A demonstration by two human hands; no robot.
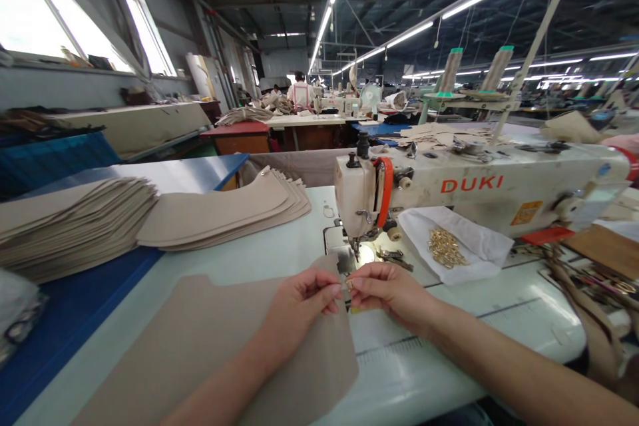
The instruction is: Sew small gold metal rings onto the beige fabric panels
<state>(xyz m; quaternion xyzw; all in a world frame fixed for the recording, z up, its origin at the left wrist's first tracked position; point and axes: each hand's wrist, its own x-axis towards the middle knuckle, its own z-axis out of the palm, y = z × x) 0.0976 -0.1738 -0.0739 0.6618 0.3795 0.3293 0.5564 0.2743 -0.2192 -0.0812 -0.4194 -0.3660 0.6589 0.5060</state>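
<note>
My right hand (387, 289) pinches a small gold metal fitting (349, 284) just in front of the sewing machine's needle area. Close beside it, the thumb and fingers of my left hand (312, 293) are pressed together; whatever lies between them is too small to make out. Under my left hand and forearm a large beige panel (210, 326) lies flat on the machine table. The sewing machine (449, 176), marked DUKI, stands just beyond my hands, its presser foot (356, 247) lit from beside. More gold fittings (445, 247) lie in a white pouch (486, 253) right of the needle.
Two stacks of cut beige panels, a nearer-left stack (74, 226) and a middle stack (214, 213), lie left of the machine. A blue table (100, 303) adjoins the pale machine table (424, 379). Thread cones (450, 72) stand behind. Another person (301, 93) sits farther back.
</note>
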